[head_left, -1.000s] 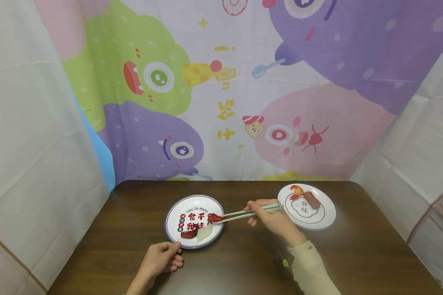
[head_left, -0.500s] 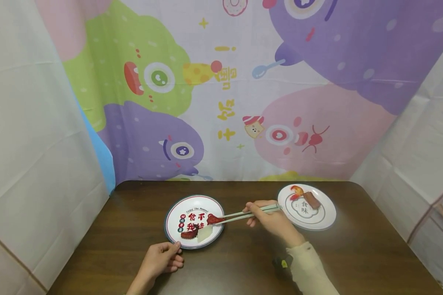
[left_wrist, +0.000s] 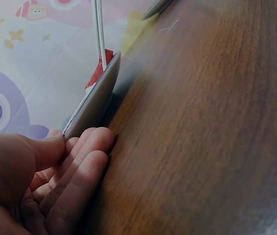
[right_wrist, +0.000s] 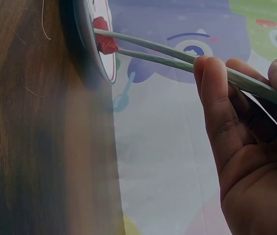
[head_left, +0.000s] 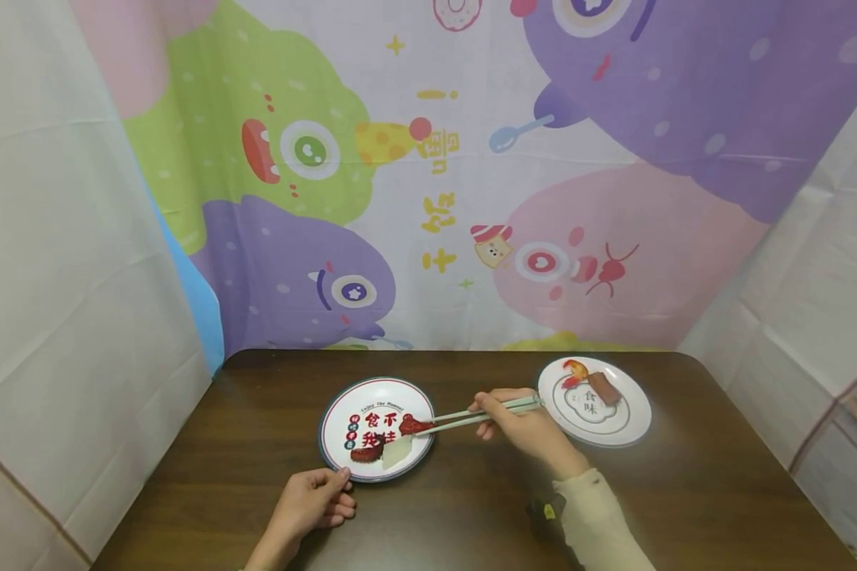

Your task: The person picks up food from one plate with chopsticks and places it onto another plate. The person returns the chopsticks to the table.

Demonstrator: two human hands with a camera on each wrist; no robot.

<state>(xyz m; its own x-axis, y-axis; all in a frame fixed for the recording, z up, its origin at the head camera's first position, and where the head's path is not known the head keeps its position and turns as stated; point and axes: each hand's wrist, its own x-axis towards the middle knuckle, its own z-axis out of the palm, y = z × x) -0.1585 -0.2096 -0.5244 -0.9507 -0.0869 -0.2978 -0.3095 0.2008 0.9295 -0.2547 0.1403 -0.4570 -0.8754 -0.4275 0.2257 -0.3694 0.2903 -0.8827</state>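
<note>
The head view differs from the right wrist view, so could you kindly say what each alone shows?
Head view only: the left grip at the edge of the left plate, the cream sleeve, and the right plate with its brown piece and red-yellow piece.

Right wrist view only: the right grip from its palm side, and a pale strand on the table.

Both: the chopsticks, the red piece at their tips, the left plate, and the patterned cloth.

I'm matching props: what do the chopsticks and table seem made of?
The chopsticks look smooth and matt, perhaps plastic or painted wood, given their pale green colouring. The table looks like wood or laminate, softly shiny, with streaky brown grain.
</note>
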